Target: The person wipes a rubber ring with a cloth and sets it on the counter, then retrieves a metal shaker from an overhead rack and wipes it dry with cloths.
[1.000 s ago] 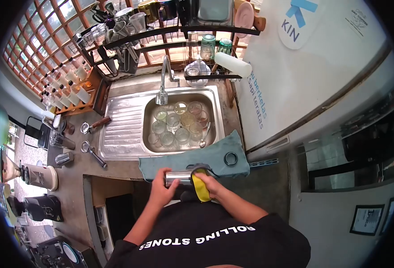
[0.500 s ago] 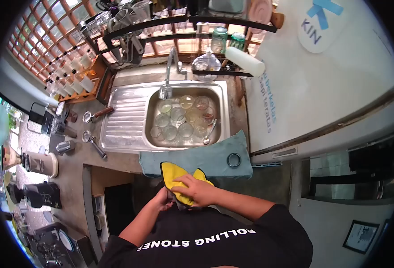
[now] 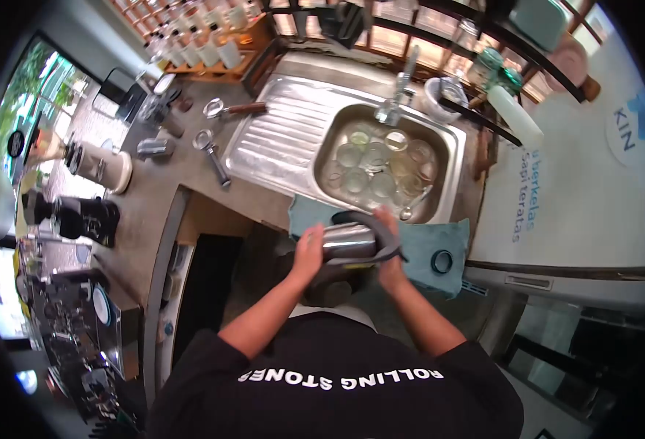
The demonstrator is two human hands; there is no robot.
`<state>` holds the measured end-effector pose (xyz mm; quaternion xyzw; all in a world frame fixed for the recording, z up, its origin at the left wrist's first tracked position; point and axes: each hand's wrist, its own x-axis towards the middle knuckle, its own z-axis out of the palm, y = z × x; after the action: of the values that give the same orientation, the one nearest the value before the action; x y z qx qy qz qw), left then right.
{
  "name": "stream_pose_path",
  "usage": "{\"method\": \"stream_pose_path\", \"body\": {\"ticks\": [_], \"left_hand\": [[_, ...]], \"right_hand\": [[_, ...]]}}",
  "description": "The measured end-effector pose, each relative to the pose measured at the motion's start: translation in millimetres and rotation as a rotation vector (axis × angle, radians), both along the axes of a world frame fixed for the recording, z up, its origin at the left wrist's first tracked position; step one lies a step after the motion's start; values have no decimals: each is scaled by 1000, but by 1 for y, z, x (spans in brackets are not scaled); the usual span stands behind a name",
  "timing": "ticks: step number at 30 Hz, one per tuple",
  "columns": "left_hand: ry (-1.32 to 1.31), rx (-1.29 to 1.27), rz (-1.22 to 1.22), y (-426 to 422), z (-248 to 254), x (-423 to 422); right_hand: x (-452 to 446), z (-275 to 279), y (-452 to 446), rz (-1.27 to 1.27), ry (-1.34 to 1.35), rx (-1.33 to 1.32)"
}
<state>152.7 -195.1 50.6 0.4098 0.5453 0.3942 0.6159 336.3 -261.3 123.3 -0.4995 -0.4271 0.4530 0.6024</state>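
A shiny metal container lies sideways between my hands, in front of the sink. My left hand is wrapped round its left end. My right hand is at its right end, holding a dark grey cloth that curves round the metal; a little yellow shows below. Just beyond lies a teal cloth along the counter's front edge, with a dark ring on its right part.
The steel sink holds several glasses and a spoon under a faucet. Two portafilters lie left of the drainboard. Bottles stand in a wooden rack. Grinders line the left counter. A white fridge is at the right.
The view has swung left. The yellow side of the cloth, spread over my hands half a second ago, is mostly hidden now. The metal container shows again, raised over the teal cloth's edge.
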Motion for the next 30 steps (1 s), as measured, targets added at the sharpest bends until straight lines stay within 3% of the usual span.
{"method": "stream_pose_path", "body": {"ticks": [2,6,9,10,11,15,17,18,19,20,23,26,30], "left_hand": [[-10,-68,-116,13,19,12],[-82,-138,-148,12,43,14],[-36,56,-141,2,9,-4],[-24,158,-130,1,-3,-9],[-162,-65,-187,-2,29,-25],[-202,-165,-240,-3,21,-70],[-227,-104,-247,4,22,-87],[-230,-95,-257,-3,20,-100],[-495,-373,-277,1,16,-110],[-660,-379,-348,-2,17,-123],[-1135,-451,-558,-9,28,-161],[-998,-163,-677,-17,55,-173],[-940,-119,-842,-16,71,-192]], "right_hand": [[7,-4,12,-96,38,67],[18,-13,3,-187,257,-165],[12,-20,-19,-33,107,-15],[-3,4,-16,14,-96,-33],[-19,28,-13,54,-309,-40],[-98,78,-12,121,-887,-119],[-149,120,-9,176,-1345,-186],[-171,118,-12,179,-1400,-201],[-186,117,-9,168,-1461,-213],[-196,118,-8,158,-1520,-226],[-214,141,-22,240,-1254,-100],[-211,161,-46,96,-1065,-28],[-218,153,-77,-126,-967,-61]]}}
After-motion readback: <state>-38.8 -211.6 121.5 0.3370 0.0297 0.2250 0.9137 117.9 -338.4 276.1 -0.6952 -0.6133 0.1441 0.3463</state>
